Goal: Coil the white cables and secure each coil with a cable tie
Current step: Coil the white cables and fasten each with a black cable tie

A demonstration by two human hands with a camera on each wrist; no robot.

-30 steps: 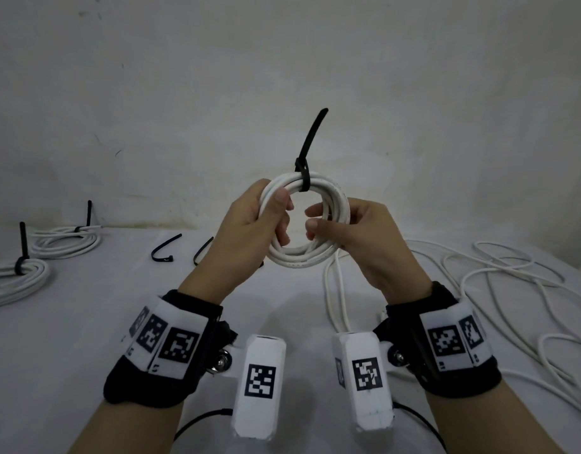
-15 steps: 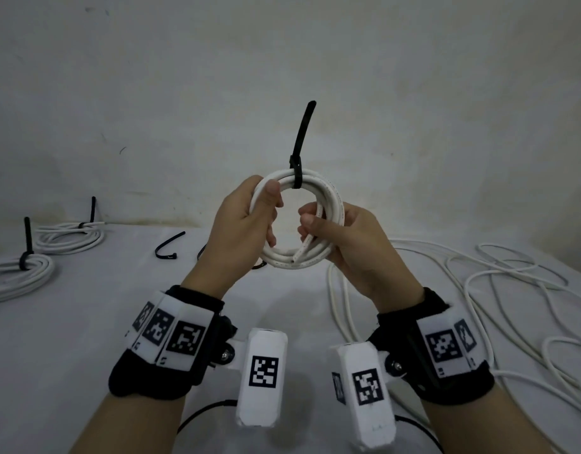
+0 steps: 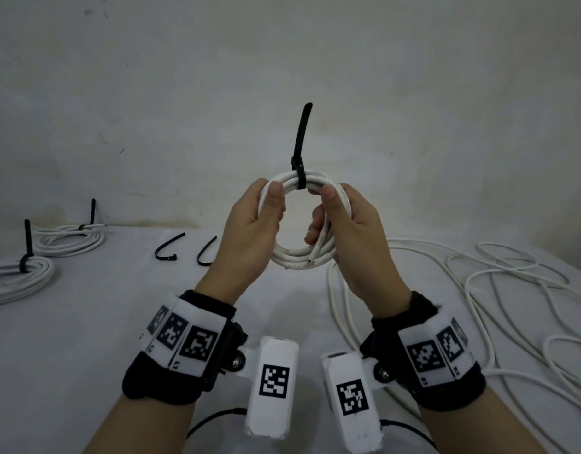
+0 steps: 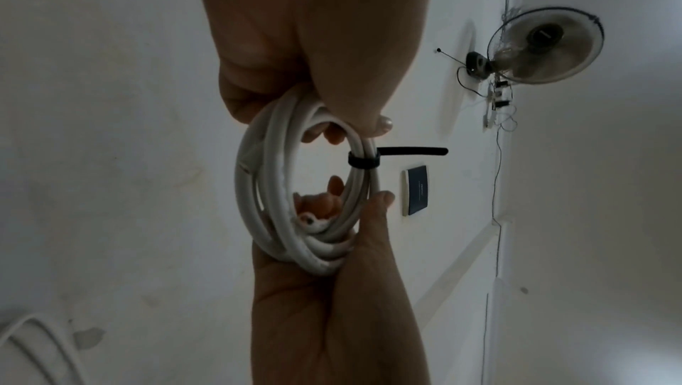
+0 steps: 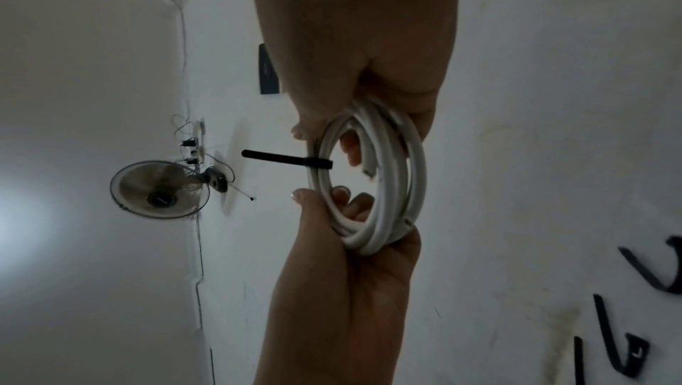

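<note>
I hold a white cable coil [image 3: 295,259] upright in the air between both hands. A black cable tie [image 3: 300,149] is cinched round the top of the coil, its tail sticking straight up. My left hand [image 3: 259,221] grips the coil's left side, thumb near the tie. My right hand [image 3: 354,224] grips the right side, fingers through the ring. The cut cable end [image 3: 312,257] lies at the coil's bottom. The left wrist view shows the coil [image 4: 248,181], tie [image 4: 363,162] and left hand [image 4: 332,56]; the right wrist view shows the coil [image 5: 417,175], tie [image 5: 280,158] and right hand [image 5: 369,41].
Two tied coils [image 3: 17,280] [image 3: 69,239] lie at the table's far left. Two loose black ties [image 3: 168,249] [image 3: 205,253] lie behind my left hand. Loose white cables [image 3: 479,290] sprawl over the right side. A wall stands close behind.
Both hands have slid up the coil's sides, so the thumbs now sit just beside the tie. The coil is held slightly higher and closer.
</note>
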